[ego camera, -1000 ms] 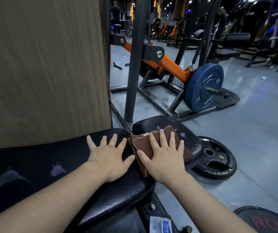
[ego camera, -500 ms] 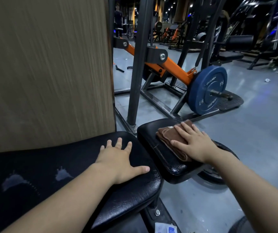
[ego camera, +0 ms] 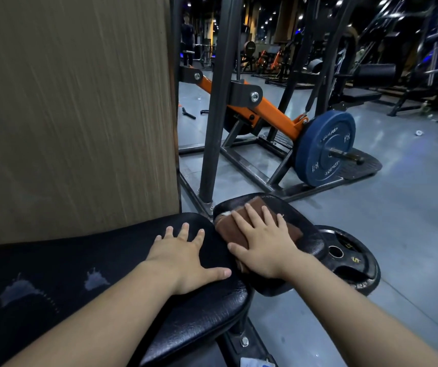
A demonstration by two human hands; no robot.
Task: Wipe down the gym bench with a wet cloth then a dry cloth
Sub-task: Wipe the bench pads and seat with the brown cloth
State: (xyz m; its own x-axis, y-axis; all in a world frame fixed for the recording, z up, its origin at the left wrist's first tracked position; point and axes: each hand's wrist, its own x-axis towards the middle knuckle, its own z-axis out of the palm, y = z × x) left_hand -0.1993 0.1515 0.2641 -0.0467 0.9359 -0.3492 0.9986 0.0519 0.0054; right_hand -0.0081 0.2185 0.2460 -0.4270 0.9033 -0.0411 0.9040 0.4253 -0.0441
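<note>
The black padded gym bench (ego camera: 66, 274) runs from the lower left to the middle, with a smaller black seat pad (ego camera: 297, 218) just beyond it on the right. A folded brown cloth (ego camera: 228, 229) lies on the seat pad near the gap between the pads. My right hand (ego camera: 265, 242) presses flat on the cloth with straight, spread fingers. Flat on the end of the long pad rests my left hand (ego camera: 186, 258), fingers spread, holding nothing. The long pad has two worn pale patches on its left part.
A wood-grain panel (ego camera: 74, 115) stands right behind the bench. A black weight plate (ego camera: 350, 263) lies on the floor beside the seat pad. Further back stands an orange-armed machine frame (ego camera: 270, 115) with a blue plate (ego camera: 326, 149). A person stands far back.
My right hand slid the cloth back from the far right of the seat pad to its near left edge, beside my left hand. My left hand stayed planted on the long pad.
</note>
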